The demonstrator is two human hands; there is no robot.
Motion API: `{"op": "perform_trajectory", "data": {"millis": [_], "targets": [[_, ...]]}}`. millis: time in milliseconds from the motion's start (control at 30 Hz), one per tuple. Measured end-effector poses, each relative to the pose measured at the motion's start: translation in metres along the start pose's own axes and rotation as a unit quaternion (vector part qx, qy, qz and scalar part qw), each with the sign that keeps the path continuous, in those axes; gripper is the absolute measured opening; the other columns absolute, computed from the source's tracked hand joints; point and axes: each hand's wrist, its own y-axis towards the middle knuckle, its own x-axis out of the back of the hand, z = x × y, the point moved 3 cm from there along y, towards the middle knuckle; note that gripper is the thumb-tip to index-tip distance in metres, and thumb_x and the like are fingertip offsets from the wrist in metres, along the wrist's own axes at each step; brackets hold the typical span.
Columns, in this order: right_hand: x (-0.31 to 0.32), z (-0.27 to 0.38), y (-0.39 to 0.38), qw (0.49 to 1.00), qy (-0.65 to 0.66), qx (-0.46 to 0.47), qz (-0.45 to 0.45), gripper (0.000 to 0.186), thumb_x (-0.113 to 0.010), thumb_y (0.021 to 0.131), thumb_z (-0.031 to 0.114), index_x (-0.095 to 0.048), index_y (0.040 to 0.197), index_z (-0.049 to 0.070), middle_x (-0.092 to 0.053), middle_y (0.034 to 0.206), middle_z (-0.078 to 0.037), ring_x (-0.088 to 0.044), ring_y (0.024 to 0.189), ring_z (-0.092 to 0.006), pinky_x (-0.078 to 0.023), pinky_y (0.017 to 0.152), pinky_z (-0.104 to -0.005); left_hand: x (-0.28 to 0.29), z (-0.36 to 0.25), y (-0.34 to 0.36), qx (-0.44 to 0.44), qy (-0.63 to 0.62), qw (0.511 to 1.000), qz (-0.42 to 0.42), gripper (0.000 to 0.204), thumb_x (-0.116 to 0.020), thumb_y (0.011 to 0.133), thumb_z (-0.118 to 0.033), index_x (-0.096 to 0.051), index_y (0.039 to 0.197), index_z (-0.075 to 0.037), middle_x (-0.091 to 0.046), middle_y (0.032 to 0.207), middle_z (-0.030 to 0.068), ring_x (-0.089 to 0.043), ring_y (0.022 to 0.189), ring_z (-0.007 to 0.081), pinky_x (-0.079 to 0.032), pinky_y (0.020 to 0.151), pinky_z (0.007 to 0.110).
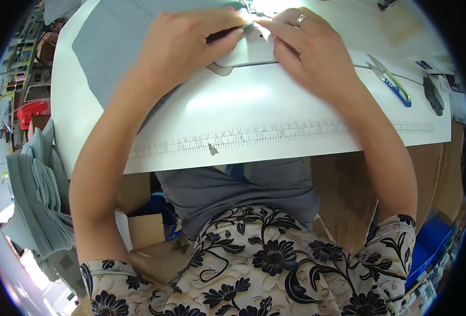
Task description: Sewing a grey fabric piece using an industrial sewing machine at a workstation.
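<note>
A large piece of grey cloth spreads over the left of the white table and runs under my left hand. That hand's thumb and fingers close on the cloth's edge, close to a brightly lit sewing machine needle area. From the other side my right hand, with a ring on one finger, reaches to the same spot. Its fingers are bent together at the tips, and glare hides what they pinch. Beneath the hands lies the machine's pale bed plate.
Blue-and-green-handled thread snips and a small black object lie at the table's right. A ruler strip runs along the near edge of the white table. Stacked grey cloth pieces hang left; a blue bin stands lower right.
</note>
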Motion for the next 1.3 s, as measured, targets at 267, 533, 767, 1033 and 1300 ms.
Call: {"op": "perform_trajectory", "data": {"millis": [267,533,767,1033,1300], "targets": [[0.009,0.011,0.010,0.996,0.077,-0.010,0.047,0.028,-0.065,0.079,0.008,-0.071,0.106,0.009,-0.060,0.097,-0.009,-0.059,0.089,-0.0276,-0.049,0.081,-0.0386,0.006,-0.008,0.000,0.026,-0.020,0.999,-0.031,0.026,-0.071,0.086,-0.015,-0.074,0.112,-0.012,-0.072,0.115,0.0034,-0.069,0.102,0.0219,-0.053,0.093,0.031],[-0.024,-0.007,0.009,0.982,0.085,0.111,-0.124,0.028,-0.067,0.078,0.007,-0.071,0.106,0.009,-0.059,0.095,-0.009,-0.059,0.088,-0.0262,-0.049,0.080,-0.0385,0.011,-0.012,0.006,0.013,-0.081,0.995,-0.051,0.018,-0.068,0.079,-0.003,-0.068,0.097,0.002,-0.071,0.104,0.0167,-0.069,0.098,0.0332,-0.055,0.087,0.040],[-0.030,-0.005,0.010,0.922,0.133,0.226,-0.283,0.028,-0.067,0.080,0.007,-0.071,0.107,0.008,-0.058,0.094,-0.008,-0.059,0.088,-0.0259,-0.048,0.080,-0.0378,-0.017,0.019,0.002,-0.269,-0.231,0.897,-0.265,0.018,-0.070,0.079,-0.005,-0.073,0.096,0.000,-0.072,0.102,0.0177,-0.068,0.107,0.0300,-0.055,0.091,0.040],[0.004,0.008,0.000,0.999,0.005,-0.005,0.039,0.036,-0.060,0.083,0.005,-0.070,0.117,0.011,-0.062,0.097,-0.007,-0.060,0.090,-0.0254,-0.049,0.081,-0.0378,0.004,-0.012,0.001,-0.100,0.038,0.994,0.024,0.025,-0.068,0.088,-0.011,-0.073,0.112,-0.008,-0.070,0.117,0.0064,-0.064,0.115,0.0214,-0.048,0.106,0.038],[-0.001,0.008,0.002,0.999,0.004,-0.017,0.040,0.031,-0.061,0.083,0.006,-0.071,0.112,0.010,-0.061,0.098,-0.007,-0.060,0.089,-0.0250,-0.048,0.080,-0.0374,-0.008,-0.019,-0.003,-0.034,0.040,0.998,-0.032,0.021,-0.067,0.088,-0.013,-0.073,0.108,-0.008,-0.071,0.114,0.0073,-0.066,0.110,0.0221,-0.050,0.102,0.039]]}}
